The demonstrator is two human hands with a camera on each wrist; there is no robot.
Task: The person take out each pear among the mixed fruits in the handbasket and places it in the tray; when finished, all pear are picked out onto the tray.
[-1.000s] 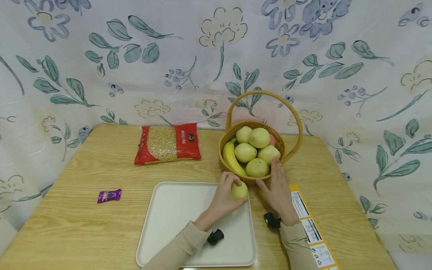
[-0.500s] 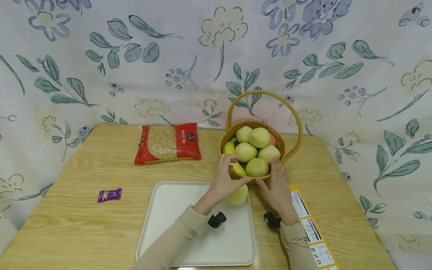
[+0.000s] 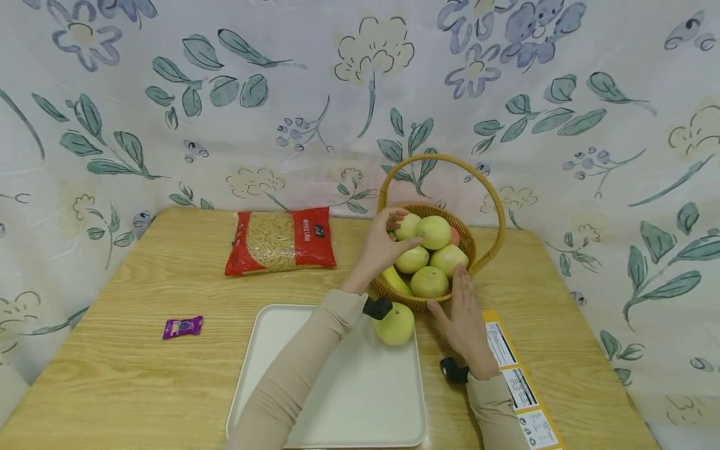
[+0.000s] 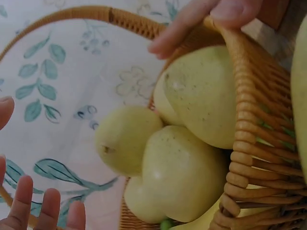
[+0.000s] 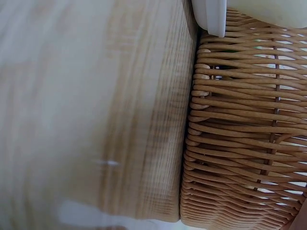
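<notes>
Floral backdrop point(image 3: 247, 144): soft, even light, head view
Red bag point(image 3: 315, 237): small glints on its plastic
Pale fruit point(image 4: 184, 172): gentle highlights, dim left wrist view
Surface point(image 5: 72, 120): blurred, hazy, one small glint, right wrist view
Basket point(image 5: 244, 134): weave fairly sharp, dark shadow along its edge

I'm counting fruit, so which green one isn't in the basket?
The green fruit on the white tray, near its far right corner; the other green ones sit in the basket.
</notes>
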